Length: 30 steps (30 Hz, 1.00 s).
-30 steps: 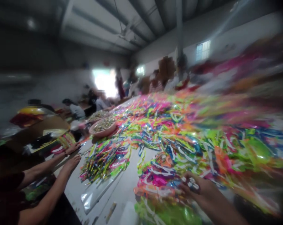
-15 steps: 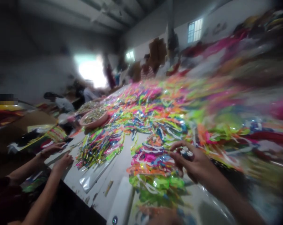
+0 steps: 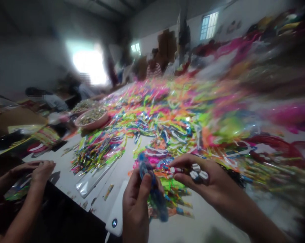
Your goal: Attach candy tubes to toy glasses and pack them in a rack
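My left hand [image 3: 136, 202] is closed on a see-through blue plastic piece [image 3: 152, 189], long and narrow, pinched under the thumb and smeared by motion. Several small white-ended pieces [image 3: 198, 173] are tucked in the curled fingers of my right hand [image 3: 209, 177]. Thumb and forefinger of that hand pinch another one [image 3: 177, 170], white at its end with a red and pink body, pointing at the blue piece. What these small pieces are, I cannot make out. Below both hands lies a row of bright plastic pieces [image 3: 177, 194] with patterned ends.
A white device with a round display [image 3: 114, 222] lies left of my left hand. Beyond are a heap of colourful plastic pieces [image 3: 147, 111], a clear bag [image 3: 85, 184] and a pink bowl [image 3: 91, 121] of small bits. A co-worker's hands [image 3: 41, 170] are at the left.
My left hand has risen from the bottom edge into view, holding the blue plastic piece. My right hand now pinches one white-ended piece beside it. The whole view has shifted slightly.
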Available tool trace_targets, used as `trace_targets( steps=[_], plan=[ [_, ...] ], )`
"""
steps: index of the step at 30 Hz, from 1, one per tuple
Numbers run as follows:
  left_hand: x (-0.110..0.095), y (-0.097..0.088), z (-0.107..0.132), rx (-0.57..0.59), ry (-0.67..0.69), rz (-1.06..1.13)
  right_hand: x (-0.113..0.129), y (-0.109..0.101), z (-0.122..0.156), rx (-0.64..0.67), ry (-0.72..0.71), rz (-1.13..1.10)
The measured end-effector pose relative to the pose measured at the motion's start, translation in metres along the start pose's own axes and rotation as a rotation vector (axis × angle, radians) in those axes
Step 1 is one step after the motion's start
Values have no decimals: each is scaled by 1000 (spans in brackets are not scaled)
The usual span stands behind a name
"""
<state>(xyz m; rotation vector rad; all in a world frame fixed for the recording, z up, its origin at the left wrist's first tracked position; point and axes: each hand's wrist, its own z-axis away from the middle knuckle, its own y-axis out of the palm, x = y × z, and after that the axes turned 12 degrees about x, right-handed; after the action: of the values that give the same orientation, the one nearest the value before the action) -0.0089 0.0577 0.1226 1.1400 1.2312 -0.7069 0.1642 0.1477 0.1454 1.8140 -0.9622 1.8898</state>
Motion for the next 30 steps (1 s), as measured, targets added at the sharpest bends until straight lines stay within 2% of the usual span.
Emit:
trace_targets(
  steps=[2, 5, 8, 12, 14, 18, 22, 26, 30],
  plan=[
    [1, -3, 5, 53, -29, -142, 0, -1, 1, -10, -7, 22],
    [2, -7, 11, 155, 74, -429, 2, -3, 3, -33, -18, 31],
    [4, -9, 10, 254, 272, -677, 3, -3, 6, -54, -43, 48],
    [6, -11, 3, 326, 632, -1024, -1, -3, 9, -38, -53, 112],
    [6, -12, 0, 337, 718, -1135, -3, -4, 10, -22, -75, 159],
    [5, -15, -4, 351, 793, -1239, -6, -5, 9, -17, -176, 292],
    [6, -13, -5, 317, 829, -1294, -12, -5, 8, -21, -245, 433],
    [10, -12, -6, 320, 795, -1303, -16, -4, 7, -8, -320, 505],
    [17, -16, -7, 345, 737, -1291, -19, 1, 4, 5, -330, 507]
  ],
)
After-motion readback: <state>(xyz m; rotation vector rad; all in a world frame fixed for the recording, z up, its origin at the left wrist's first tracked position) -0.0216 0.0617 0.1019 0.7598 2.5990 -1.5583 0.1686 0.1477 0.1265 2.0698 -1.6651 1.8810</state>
